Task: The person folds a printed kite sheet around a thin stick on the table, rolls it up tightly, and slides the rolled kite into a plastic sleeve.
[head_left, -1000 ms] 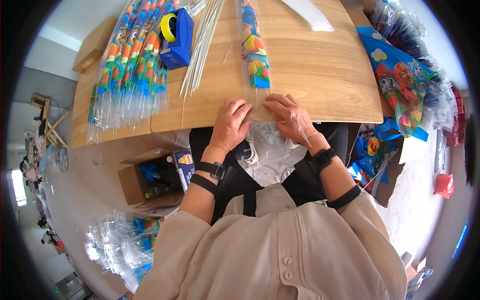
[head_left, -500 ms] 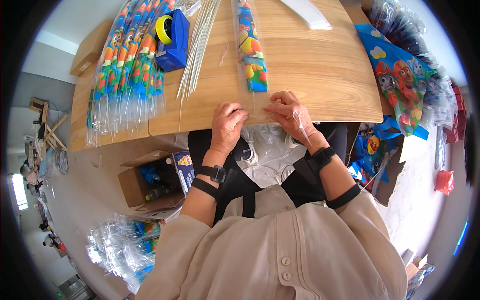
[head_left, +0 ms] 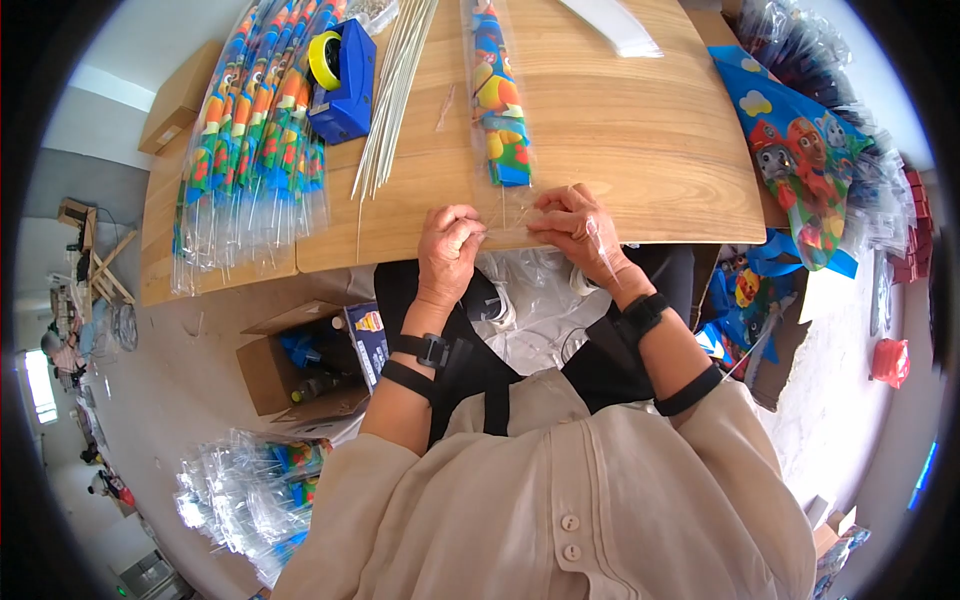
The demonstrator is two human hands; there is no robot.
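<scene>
A folded, brightly printed kite (head_left: 502, 110) lies lengthwise in a clear plastic sleeve (head_left: 510, 205) at the table's front edge. My left hand (head_left: 449, 250) pinches the left corner of the sleeve's near end. On the other side my right hand (head_left: 578, 228) has its fingers closed on the right corner of that end. A clear strip clings to the back of my right hand. The film between my fingers is transparent, so its exact edge is hard to make out.
Left on the table are several bagged kites (head_left: 250, 130), a blue tape dispenser (head_left: 345, 90) and thin white rods (head_left: 388, 110). White strips (head_left: 625, 30) lie at the back. An open carton (head_left: 300, 365) stands below left; a printed kite (head_left: 795, 150) hangs over the right edge.
Both hands and the bagged kite have shifted slightly left. The film between my hands appears spread flatter; both grips stay closed.
</scene>
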